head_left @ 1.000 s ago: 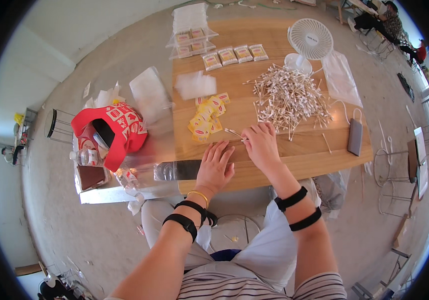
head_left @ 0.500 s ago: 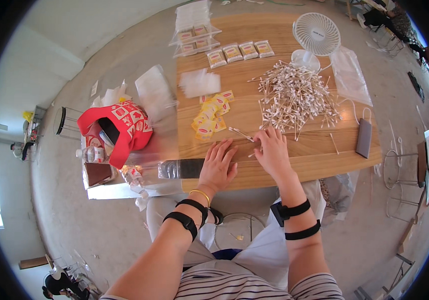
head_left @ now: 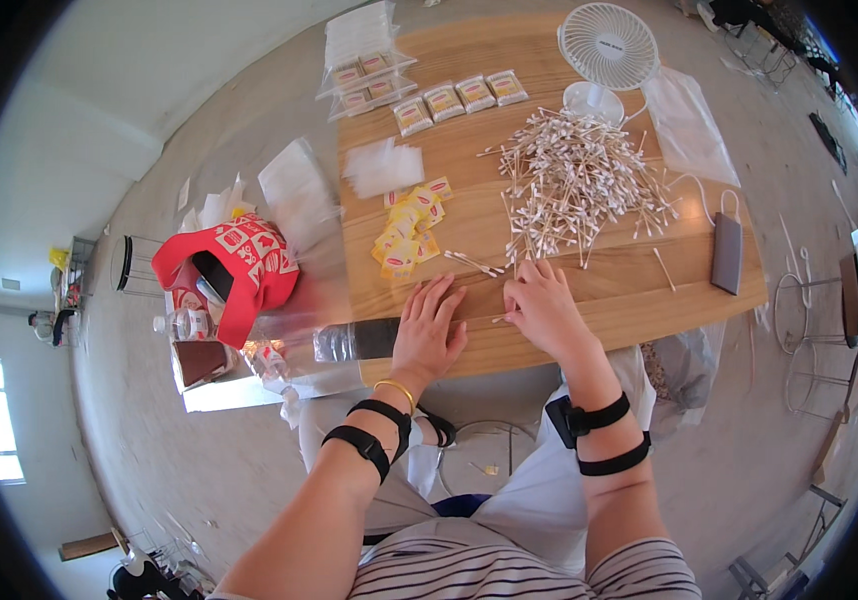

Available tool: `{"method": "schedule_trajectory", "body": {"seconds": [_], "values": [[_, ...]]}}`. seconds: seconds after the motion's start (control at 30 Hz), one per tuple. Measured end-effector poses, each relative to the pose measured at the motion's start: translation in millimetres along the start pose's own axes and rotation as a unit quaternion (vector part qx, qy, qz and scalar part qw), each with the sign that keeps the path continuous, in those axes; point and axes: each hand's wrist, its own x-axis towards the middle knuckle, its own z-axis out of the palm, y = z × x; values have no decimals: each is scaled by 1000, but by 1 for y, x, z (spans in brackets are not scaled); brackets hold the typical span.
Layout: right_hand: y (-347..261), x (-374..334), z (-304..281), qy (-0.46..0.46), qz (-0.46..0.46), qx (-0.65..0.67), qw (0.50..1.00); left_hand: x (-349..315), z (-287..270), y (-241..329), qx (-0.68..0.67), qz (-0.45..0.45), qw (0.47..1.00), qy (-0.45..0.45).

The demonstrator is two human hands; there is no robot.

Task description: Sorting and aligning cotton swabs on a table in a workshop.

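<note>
My left hand (head_left: pixel 429 332) lies palm down near the table's front edge, its fingers stretched out and holding nothing. My right hand (head_left: pixel 546 316) is curled close to the tabletop, fingertips pinched together. A white cotton swab tip (head_left: pixel 498 320) pokes out beside its thumb; the rest of that swab is hidden by the hand. Beyond the fingers, a few cotton swabs (head_left: pixel 474 263) lie side by side. A large loose heap of cotton swabs (head_left: pixel 584 185) spreads farther back. Yellow paper labels (head_left: pixel 407 228) are scattered beyond my left hand.
Clear plastic sleeves (head_left: pixel 384 167) and a row of filled packets (head_left: pixel 474 95) lie farther back. A white fan (head_left: pixel 607 48) stands behind the heap, with a grey power bank (head_left: pixel 726 255) at the right edge. A red bag (head_left: pixel 239 262) and bottles sit left. One swab (head_left: pixel 664 268) lies apart.
The whole view has shifted slightly, moving the table up and left in the picture. My right fingers have drawn back a little from the few swabs; my left hand stays flat.
</note>
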Motion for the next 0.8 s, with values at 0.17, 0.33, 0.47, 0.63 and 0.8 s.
{"method": "schedule_trajectory", "body": {"seconds": [0.17, 0.33, 0.47, 0.63, 0.8], "values": [[-8, 11, 16, 67, -5, 17, 998, 1, -1, 0, 2, 2, 1000, -1], [-30, 34, 33, 153, 28, 46, 987, 0, 1, -1, 17, -2, 1000, -2], [-36, 42, 32, 194, 47, 63, 978, -2, 6, -3, -18, -9, 1000, 16], [-25, 46, 40, 213, 63, 16, 975, -5, 9, -7, -36, -23, 999, 25], [-31, 42, 48, 144, 40, 37, 988, -4, 8, -4, -28, -23, 999, 33]]}}
